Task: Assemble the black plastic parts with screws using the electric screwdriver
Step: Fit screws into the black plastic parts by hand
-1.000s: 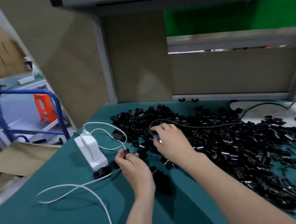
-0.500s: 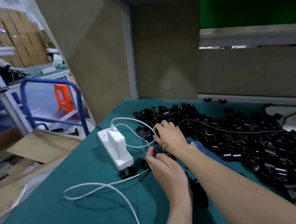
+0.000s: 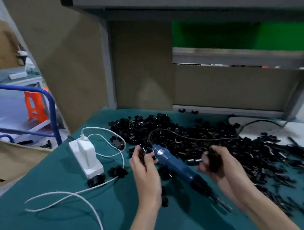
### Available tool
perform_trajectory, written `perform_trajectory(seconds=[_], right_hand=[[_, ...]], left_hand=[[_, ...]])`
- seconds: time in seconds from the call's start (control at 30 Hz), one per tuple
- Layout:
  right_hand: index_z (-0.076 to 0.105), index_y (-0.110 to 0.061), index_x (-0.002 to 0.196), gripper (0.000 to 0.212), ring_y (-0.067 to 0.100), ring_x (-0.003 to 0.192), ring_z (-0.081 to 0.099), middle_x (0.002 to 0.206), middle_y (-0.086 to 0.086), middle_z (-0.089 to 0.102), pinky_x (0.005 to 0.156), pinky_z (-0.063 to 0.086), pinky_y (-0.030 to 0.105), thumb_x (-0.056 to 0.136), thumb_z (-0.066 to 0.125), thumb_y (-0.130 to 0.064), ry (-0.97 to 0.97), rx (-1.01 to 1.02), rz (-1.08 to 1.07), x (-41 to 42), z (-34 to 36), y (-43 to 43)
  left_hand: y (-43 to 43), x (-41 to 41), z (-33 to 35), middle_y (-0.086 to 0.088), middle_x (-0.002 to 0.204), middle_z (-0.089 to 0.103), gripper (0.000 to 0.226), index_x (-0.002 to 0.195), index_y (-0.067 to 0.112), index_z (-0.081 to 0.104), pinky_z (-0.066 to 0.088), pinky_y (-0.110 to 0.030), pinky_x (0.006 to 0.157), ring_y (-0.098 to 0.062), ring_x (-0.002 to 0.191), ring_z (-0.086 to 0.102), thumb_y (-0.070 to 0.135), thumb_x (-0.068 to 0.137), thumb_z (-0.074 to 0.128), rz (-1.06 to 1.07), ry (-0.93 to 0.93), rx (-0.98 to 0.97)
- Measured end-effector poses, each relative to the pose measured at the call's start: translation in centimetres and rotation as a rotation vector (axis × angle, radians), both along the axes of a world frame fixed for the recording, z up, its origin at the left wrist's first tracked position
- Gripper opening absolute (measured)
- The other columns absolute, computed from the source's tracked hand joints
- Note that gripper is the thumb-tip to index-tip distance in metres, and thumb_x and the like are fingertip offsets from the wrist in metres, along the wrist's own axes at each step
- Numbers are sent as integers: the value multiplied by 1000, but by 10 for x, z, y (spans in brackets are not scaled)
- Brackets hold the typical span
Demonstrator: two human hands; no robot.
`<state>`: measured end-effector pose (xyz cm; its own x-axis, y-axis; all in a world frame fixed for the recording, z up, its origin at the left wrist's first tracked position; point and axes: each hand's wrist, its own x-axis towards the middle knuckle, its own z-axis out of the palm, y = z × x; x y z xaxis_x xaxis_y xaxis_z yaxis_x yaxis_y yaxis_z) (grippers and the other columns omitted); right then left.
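Observation:
A blue electric screwdriver lies on the green table cover between my hands, its black bit end pointing toward me and its dark cable running back over the pile. My left hand holds a small black plastic part in its fingertips just left of the screwdriver's rear end. My right hand is curled round a clump of black parts to the right of the tool. A large heap of black plastic parts covers the table behind and to the right.
A white power strip with a white charger and looping white cable sits left of my hands. Cardboard panels wall the back of the bench. A blue cart frame and an orange stool stand off the left edge.
My right hand has pulled back from beside the power strip to the right of the screwdriver, now gripping black parts. The screwdriver lies uncovered between my hands. The view has shifted.

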<state>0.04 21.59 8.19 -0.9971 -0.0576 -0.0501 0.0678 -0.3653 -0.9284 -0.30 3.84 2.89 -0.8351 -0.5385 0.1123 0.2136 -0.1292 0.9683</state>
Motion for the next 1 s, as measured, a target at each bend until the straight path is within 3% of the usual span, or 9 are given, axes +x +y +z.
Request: perform_trajectory(seconds=[0.1,0.23,0.33,0.47,0.6,0.7,0.8,0.9,1.0], right_hand=[[57,-11,101,37,18,52,36,66,4,43,55,40,39,93,52,-46,-191,-69,-28,39,-11,47],[64,-14,126,57,19,51,34,68,6,47,51,35,38,102,35,-57,-276,-138,-22,64,-29,77],[69,-7,124,53,18,49,39,65,8,46,46,44,36,101,44,-48,-222,-117,-9,69,-40,87],[81,-15,109,49,13,48,41,60,7,42,60,57,31,75,69,-49,-76,-47,9,65,-48,91],[73,-11,119,56,10,48,43,75,8,59,72,63,36,73,74,-44,-75,-48,56,58,-55,90],[70,-6,121,54,9,51,50,96,7,75,75,63,35,74,76,-34,-88,-80,111,53,-58,90],[71,-7,123,49,12,56,57,95,8,73,75,63,34,79,74,-29,-80,-92,137,50,-62,90],[77,-13,114,42,16,63,63,103,16,70,77,62,36,78,76,-33,-41,-84,117,49,-63,93],[80,-18,109,37,15,63,64,101,12,74,78,62,33,76,76,-36,-30,-68,81,49,-62,94]], left_hand=[[28,18,6,7,136,54,34,120,65,43,46,-25,99,-4,114,61,34,106,45,-192,46,-111],[68,45,-1,35,143,35,46,122,79,33,35,-26,109,10,135,36,41,102,50,-423,82,-315],[96,56,-7,35,134,43,45,129,67,37,37,-23,109,5,133,44,37,100,55,-507,76,-352],[100,59,-5,35,128,56,40,128,50,54,40,-12,103,11,128,49,23,100,60,-556,63,-361],[91,55,-2,22,131,62,46,128,47,61,39,-24,109,-1,128,53,12,98,63,-543,66,-384],[93,55,0,21,123,64,48,127,40,63,44,-19,102,-1,117,60,2,97,62,-580,107,-401],[98,56,-4,16,123,62,47,126,32,65,46,-18,101,-9,119,62,-5,97,59,-640,148,-405],[98,55,-9,14,124,57,50,117,40,68,46,-19,100,-14,118,60,-4,95,62,-628,174,-495],[97,55,-12,19,122,51,53,108,45,69,41,-12,94,-10,115,56,-6,92,63,-606,198,-605]])
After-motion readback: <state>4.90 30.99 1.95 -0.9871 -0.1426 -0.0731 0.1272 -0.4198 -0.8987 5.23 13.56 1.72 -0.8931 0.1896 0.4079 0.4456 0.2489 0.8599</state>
